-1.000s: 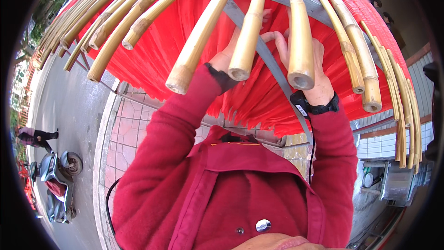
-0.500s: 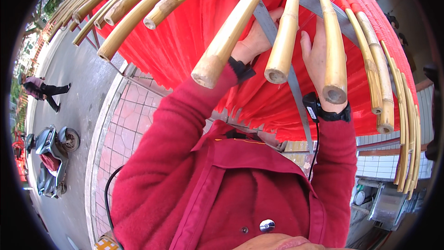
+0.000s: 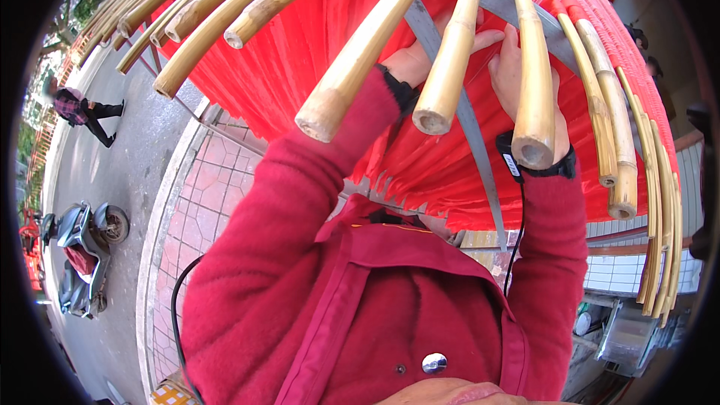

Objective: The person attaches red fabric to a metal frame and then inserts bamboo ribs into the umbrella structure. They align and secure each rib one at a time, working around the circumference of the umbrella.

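Observation:
Both my hands reach up behind a row of bamboo poles, close to hanging red cloth (image 3: 292, 52). My left hand (image 3: 409, 65) is beside a grey metal bar (image 3: 476, 150), partly covered by the bamboo pole (image 3: 454, 52) in front of it. One of its fingers stretches right past that pole, and the hand looks open. My right hand (image 3: 508, 79) is raised behind another bamboo pole (image 3: 535, 82), fingers partly extended and apart, near the left fingertip. Nothing shows clearly in either hand. The poles hide some fingers, so contact with the cloth is uncertain.
More bamboo poles (image 3: 214, 41) fan out at left, and others (image 3: 619, 135) hang at right. A grey metal beam (image 3: 495, 0) crosses above my hands. Beyond the tiled pavement (image 3: 202, 210), a parked scooter (image 3: 82, 259) stands and a person (image 3: 86, 112) walks on the road.
My hands have come closer together: a left finger now extends right past the pole, and the right hand has bent and shifted slightly left. The walking person has moved rightward.

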`<action>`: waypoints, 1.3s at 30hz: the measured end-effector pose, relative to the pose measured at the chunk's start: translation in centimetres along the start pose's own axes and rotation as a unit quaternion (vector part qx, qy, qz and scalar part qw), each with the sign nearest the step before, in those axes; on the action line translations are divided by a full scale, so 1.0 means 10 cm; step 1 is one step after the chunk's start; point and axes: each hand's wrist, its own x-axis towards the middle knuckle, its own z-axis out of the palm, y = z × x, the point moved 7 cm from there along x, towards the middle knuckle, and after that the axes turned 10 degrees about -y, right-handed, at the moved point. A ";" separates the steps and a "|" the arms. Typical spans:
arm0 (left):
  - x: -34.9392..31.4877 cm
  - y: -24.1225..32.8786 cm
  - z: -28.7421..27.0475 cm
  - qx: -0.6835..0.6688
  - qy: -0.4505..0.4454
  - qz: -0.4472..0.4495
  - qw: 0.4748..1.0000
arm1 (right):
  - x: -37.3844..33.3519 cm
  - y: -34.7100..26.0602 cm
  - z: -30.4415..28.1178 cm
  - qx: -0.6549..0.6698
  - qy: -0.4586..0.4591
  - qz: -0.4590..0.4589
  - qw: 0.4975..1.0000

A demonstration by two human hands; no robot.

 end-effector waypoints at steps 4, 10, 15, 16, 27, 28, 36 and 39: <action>0.08 0.00 0.07 -0.002 0.005 0.003 1.000 | -0.05 -0.06 0.10 -0.041 -0.049 -0.016 0.998; 0.11 -0.03 0.11 -0.004 0.013 0.004 1.000 | -0.07 -0.14 0.22 -0.094 -0.129 0.001 0.987; 0.06 -0.08 0.01 -0.010 0.002 -0.002 1.000 | -0.13 -0.11 0.23 -0.057 -0.178 0.013 0.982; 0.05 -0.10 -0.02 -0.011 -0.002 -0.005 1.000 | -0.15 -0.09 0.24 -0.055 -0.188 0.023 0.980; 0.05 -0.09 -0.01 -0.006 0.001 -0.007 1.000 | -0.32 0.01 0.25 -0.042 -0.103 0.009 0.994; 0.06 -0.08 0.01 -0.005 0.003 -0.004 1.000 | -0.32 -0.01 0.22 -0.030 -0.099 0.006 0.995; -0.02 -0.09 0.05 -0.005 0.002 -0.013 1.000 | -0.18 -0.09 0.13 0.023 -0.095 0.057 0.994; -0.09 -0.11 0.05 -0.004 0.000 -0.018 1.000 | -0.18 -0.04 0.20 -0.002 -0.103 0.064 0.993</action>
